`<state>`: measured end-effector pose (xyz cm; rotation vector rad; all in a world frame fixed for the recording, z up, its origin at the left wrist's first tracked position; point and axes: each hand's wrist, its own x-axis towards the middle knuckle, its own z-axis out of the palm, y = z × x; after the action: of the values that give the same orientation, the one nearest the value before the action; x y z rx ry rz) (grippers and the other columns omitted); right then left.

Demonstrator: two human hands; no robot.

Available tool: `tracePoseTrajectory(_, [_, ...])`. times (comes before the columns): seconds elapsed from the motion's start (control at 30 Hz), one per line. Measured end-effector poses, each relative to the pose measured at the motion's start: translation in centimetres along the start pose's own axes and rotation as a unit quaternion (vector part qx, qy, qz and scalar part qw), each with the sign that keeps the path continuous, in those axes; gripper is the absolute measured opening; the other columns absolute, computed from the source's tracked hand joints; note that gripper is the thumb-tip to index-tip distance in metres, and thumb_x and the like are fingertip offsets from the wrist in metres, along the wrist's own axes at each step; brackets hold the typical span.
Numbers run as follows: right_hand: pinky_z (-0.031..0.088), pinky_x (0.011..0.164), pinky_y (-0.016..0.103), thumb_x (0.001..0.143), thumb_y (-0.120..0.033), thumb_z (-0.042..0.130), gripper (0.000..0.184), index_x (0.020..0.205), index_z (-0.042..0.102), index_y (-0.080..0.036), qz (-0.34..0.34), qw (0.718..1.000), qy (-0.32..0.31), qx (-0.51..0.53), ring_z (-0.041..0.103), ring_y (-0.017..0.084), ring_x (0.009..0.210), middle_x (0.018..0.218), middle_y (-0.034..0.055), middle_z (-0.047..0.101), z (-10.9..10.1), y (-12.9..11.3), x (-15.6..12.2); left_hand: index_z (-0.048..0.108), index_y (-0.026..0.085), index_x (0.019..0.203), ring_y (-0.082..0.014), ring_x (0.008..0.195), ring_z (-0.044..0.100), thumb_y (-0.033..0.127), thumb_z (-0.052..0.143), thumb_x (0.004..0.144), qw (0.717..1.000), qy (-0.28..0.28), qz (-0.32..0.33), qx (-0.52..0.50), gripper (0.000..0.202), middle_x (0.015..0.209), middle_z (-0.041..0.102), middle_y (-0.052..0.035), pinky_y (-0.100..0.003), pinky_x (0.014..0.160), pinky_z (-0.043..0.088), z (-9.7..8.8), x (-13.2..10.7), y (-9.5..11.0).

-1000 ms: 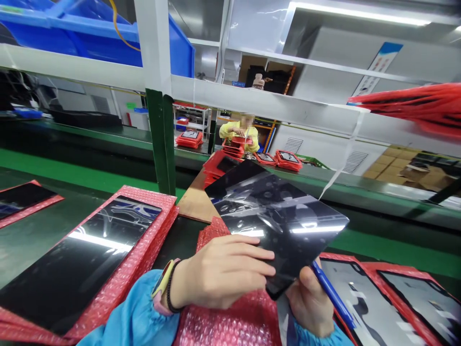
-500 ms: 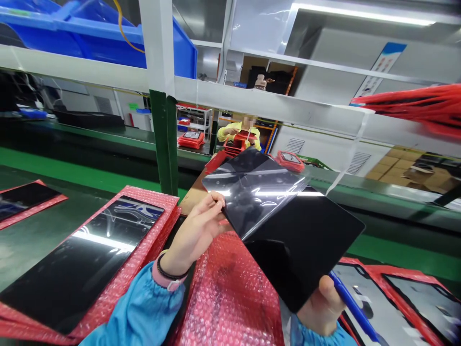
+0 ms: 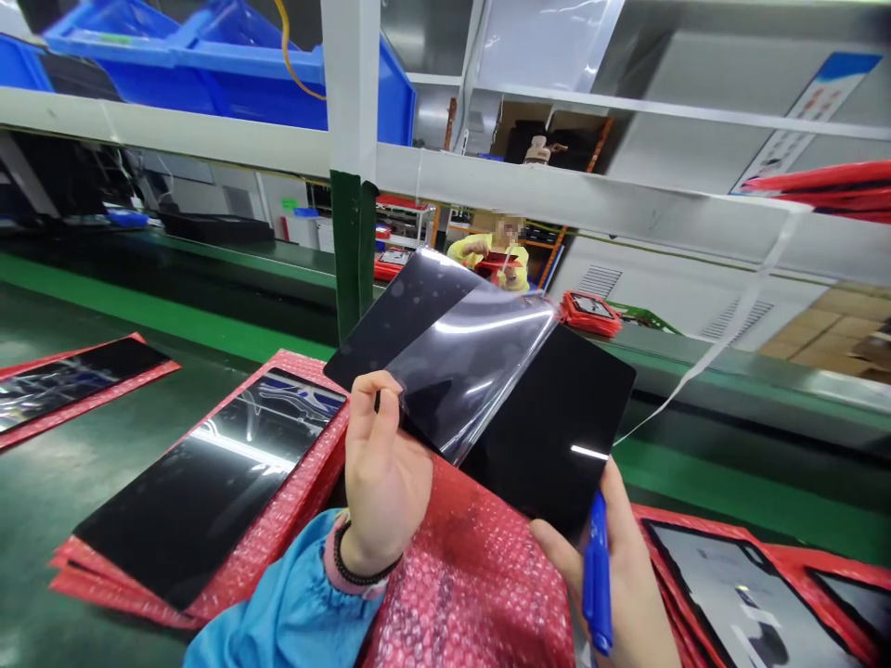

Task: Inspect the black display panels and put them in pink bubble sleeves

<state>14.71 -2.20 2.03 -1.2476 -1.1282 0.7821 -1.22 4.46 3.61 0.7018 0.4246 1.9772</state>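
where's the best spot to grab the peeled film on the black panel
Take the protective film by its lifted free edge, where the left hand pinches it, coming from the near left. That edge has curled clear of the black panel, so it looks easiest to hold without touching the panel's bare glossy face.

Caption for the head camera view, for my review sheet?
Left hand pinches clear film lifted off a black panel; right hand grips the panel and a blue pen, above red bubble wrap.
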Motion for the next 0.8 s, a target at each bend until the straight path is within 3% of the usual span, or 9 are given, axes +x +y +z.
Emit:
tracePoseTrajectory(0.2, [0.037,0.110,0.029,0.068,-0.026,0.080,0.087,0.143,0.037,-0.034,-0.021,1.000,-0.003,0.003,0.042,0.022,0.136,0.146,-0.0015,0.047,-0.4,-0.2,-0.8,0.058,0.027,0.087,-0.0145,0.099,0.055,0.031,0.056,0.090,1.000,-0.002,-0.007,0.007,0.006,0.094,0.055,0.0016,-0.026,0.090,0.046,0.3,0.7,0.5])
tracePoseTrajectory(0.33, [0.051,0.099,0.033,0.070,-0.023,0.079,0.075,0.135,0.045,-0.038,-0.004,0.996,-0.057,0.074,0.059,0.024,0.119,0.129,0.0002,0.063,-0.5,0.1,-0.9,0.059,0.024,0.083,-0.0125,0.086,0.059,0.025,0.056,0.087,0.999,0.005,-0.037,-0.038,0.005,0.088,0.060,0.0025,-0.023,0.078,0.049,0.5,2.1,0.8])
tracePoseTrajectory(0.43, [0.053,0.095,0.034,0.069,-0.022,0.080,0.060,0.123,0.056,-0.034,0.006,0.992,-0.066,0.104,0.066,0.024,0.109,0.116,0.0031,0.070,-0.5,0.5,-0.6,0.062,0.021,0.081,-0.0107,0.080,0.059,0.023,0.061,0.081,0.998,0.025,-0.032,-0.038,0.002,0.083,0.061,0.0033,-0.020,0.074,0.048,0.2,3.2,0.6])
tracePoseTrajectory(0.63, [0.051,0.095,0.037,0.064,-0.032,0.083,0.046,0.107,0.069,-0.024,0.013,0.999,-0.018,0.040,0.067,0.029,0.103,0.102,0.0058,0.074,-0.6,0.2,-0.9,0.059,0.017,0.064,-0.0104,0.071,0.054,0.021,0.065,0.063,0.998,0.050,-0.047,0.011,0.007,0.071,0.054,0.0038,-0.019,0.066,0.045,-0.9,5.6,0.1])
tracePoseTrajectory(0.8, [0.055,0.074,0.032,0.067,-0.041,0.078,0.032,0.093,0.074,-0.022,-0.028,0.999,0.032,0.009,0.069,0.024,0.073,0.071,0.0015,0.072,-0.7,-0.5,-1.4,0.055,0.018,0.059,-0.0107,0.066,0.051,0.021,0.061,0.061,0.996,0.034,-0.076,0.033,0.007,0.067,0.049,0.0033,-0.022,0.063,0.043,-1.5,6.7,0.1])
